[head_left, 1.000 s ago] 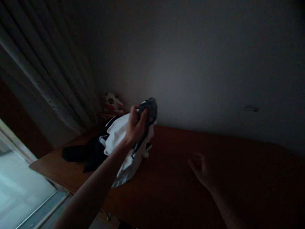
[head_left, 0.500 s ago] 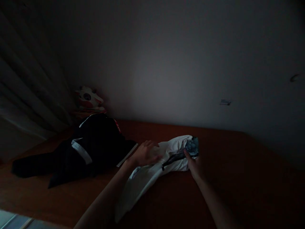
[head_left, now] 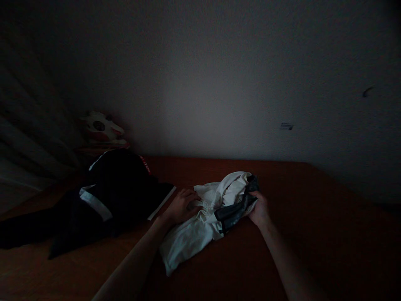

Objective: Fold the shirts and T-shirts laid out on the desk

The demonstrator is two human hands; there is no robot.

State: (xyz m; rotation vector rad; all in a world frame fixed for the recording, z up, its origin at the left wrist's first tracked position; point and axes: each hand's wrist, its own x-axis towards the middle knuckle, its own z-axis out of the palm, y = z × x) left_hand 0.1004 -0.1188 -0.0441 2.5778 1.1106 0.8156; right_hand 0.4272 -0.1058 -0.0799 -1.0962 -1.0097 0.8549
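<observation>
Shows black clothing (head_left: 125,188) heaped left of the left fingers, with a pale edge just beside them, and a toy (head_left: 102,127) beyond that heap. Rests the left hand (head_left: 181,205) at the left side of a white garment (head_left: 208,221), with fingers bent and close together; cannot tell whether pinching. Grips with the right hand (head_left: 260,211) the garment's dark right end, thumb over hidden fingers, above a brown table (head_left: 282,179) continuing rightward past them.
</observation>
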